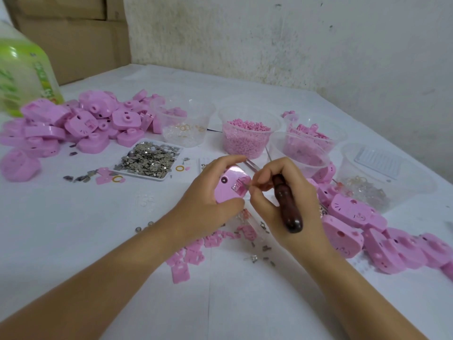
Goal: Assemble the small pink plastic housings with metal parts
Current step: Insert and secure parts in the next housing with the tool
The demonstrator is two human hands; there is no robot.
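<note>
L hand (208, 200) is gripping 1 pink housing (226, 190), fingers curled round its edges. R hand (274, 202) is palming a dark-handled tool (286, 207), its fingertips pinching what's prob. a metal part (248, 187). Housing recess is sitting just L of R fingertips, touching.

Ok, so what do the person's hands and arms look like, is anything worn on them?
The left hand and right hand are bare: no gloves, rings or watch show. Both forearms are bare too, with no sleeves down to the picture's edge.
</note>
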